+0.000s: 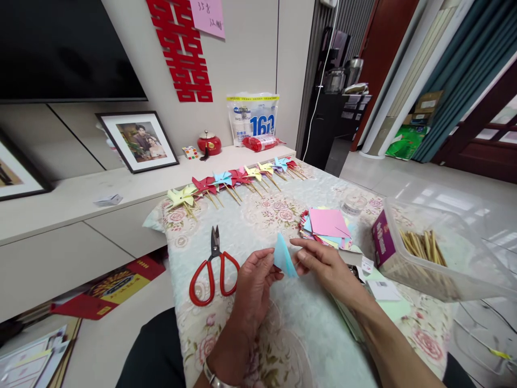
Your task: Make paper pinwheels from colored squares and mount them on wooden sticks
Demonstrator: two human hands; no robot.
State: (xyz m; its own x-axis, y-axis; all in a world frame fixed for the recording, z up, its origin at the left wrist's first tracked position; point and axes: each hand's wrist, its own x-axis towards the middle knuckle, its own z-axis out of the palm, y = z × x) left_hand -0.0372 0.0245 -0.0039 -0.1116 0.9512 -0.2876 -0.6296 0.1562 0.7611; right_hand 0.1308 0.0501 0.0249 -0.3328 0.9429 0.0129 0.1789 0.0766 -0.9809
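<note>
A folded piece of light-blue paper (284,257) is held up over the middle of the table. My left hand (258,272) pinches its left side between thumb and fingers. At its right edge is my right hand (319,264), index finger stretched out and the other fingers curled near the paper; whether it grips the sheet is hard to see. Left of my hands lie red-handled scissors (215,264), blades parted slightly and pointing away. Beyond my right hand rests a stack of coloured paper squares (329,223), pink on top.
Paper pinwheels on sticks (222,180) line the far table edge. On the right stands a clear plastic box (420,269) of wooden sticks, with a small clear round container (354,203) behind it. The floral tablecloth (299,334) covers the table; a white cabinet (133,188) runs behind.
</note>
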